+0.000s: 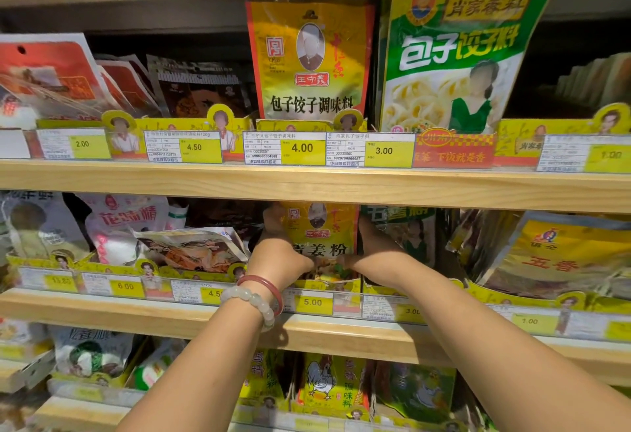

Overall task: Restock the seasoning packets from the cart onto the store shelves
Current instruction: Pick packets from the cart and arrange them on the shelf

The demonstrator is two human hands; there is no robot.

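From the head camera, three pale wooden shelf boards cross the frame, each fronted by yellow price tags. At centre, on the middle shelf (478,192), two hands frame one yellow ginger-powder packet (322,233), a flat glossy pouch with a red border that stands upright in its cardboard tray. The left hand (278,250) grips the packet's left edge, fingers curled up along it; the right hand (372,250) holds the right edge, though its fingers go behind the pouch and I cannot tell how they lie. The left wrist wears two bracelets: a red bangle (264,286) and a string of pale round beads (252,300). In the upper centre of the frame stand two larger pouches side by side: a yellow dumpling-seasoning packet (309,59) and, to its right, a green-and-white dumpling-seasoning packet (457,49) that reaches past the top shelf board. At lower centre, a yellow chicken-seasoning packet (322,385) shows a white rooster.
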